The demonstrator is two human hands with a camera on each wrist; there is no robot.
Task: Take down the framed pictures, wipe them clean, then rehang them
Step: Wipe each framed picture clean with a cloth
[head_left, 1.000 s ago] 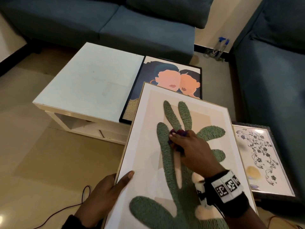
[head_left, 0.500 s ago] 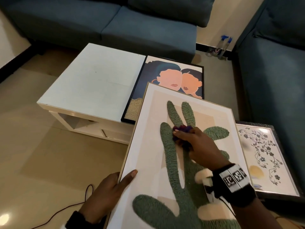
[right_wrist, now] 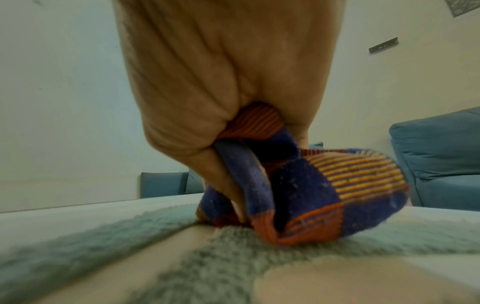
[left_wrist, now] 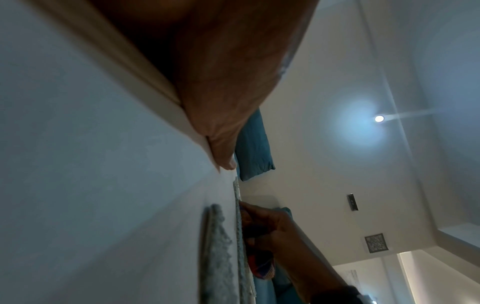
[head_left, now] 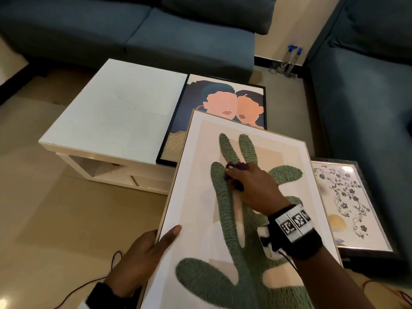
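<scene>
The cactus picture (head_left: 196, 197), pale frame w/ green cactus art, is the landmark: it lies tilted in front of the person, its far end overlapping the faces picture (head_left: 225, 101).

Right hand (head_left: 252, 188) is on the cactus pic's glass, about mid-way up the green stem, fingers curled round a bunched cloth (head_left: 236, 169). Right wrist view shows the cloth (right_wrist: 311, 191) is knit, blue w/ orange and yellow stripes, and touches the glass.

Left hand (head_left: 142, 262) grips the cactus pic's near-left edge: thumb laid on the front border, fingers wrapped under, out of sight. Left wrist view shows the thumb (left_wrist: 221, 115) lying along the frame edge.

Faces picture, black frame, lies flat beyond the cactus pic's far end, on the white table (head_left: 111, 112). Floral picture (head_left: 347, 201), dark frame, sits just right of the cactus pic, partly tucked under its right edge.

Blue sofa (head_left: 133, 30) stands beyond the table; two spray bottles (head_left: 289, 61) far-right of the cactus pic, on the floor by the wall.
</scene>
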